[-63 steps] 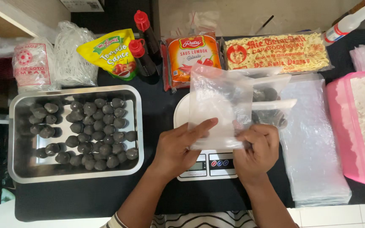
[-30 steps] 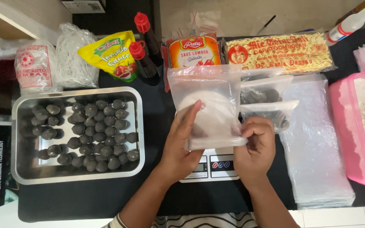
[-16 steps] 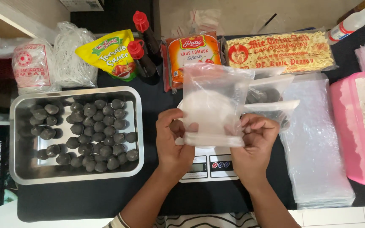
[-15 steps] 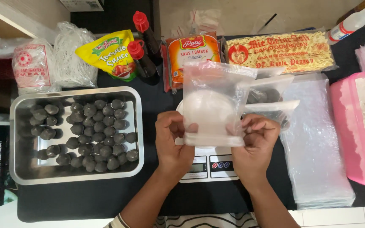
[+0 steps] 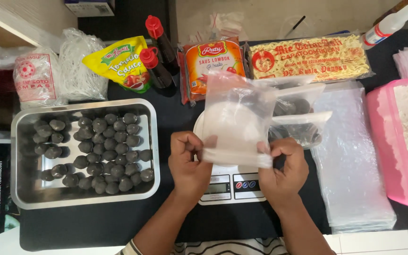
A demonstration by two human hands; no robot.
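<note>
- Pinching the near edge of a small clear plastic bag (image 5: 237,118), the left hand (image 5: 190,163) has its fingers curled and pressed together on the bag's left corner, while the right hand (image 5: 284,167) grips the right corner between thumb and fingertips.
- The bag is held upright above a white kitchen scale (image 5: 232,184) that sits near the front edge of the black table (image 5: 95,226), about midway along it; the bag looks empty and its mouth is at the hands.
- Just behind and to the right of the held bag lie more clear bags holding dark balls (image 5: 298,118), resting against the scale's far side.
- To the left of the scale stands a metal tray (image 5: 24,198) filled with dark round meatballs (image 5: 100,151); the left hand is near its right rim but apart from it.
- To the right of the hands a flat stack of clear plastic bags (image 5: 355,160) reaches toward the table's front edge, and beyond it a pink tub (image 5: 378,141) of white shreds sits at the right edge.
- Along the back edge, from left to right: a white printed packet (image 5: 36,80), a bundle of pale thin noodles in plastic (image 5: 79,66), a yellow sauce pouch (image 5: 121,61), two dark bottles with red caps (image 5: 159,56), an orange sauce pack (image 5: 213,61), and a long packet of yellow noodles (image 5: 308,56).
</note>
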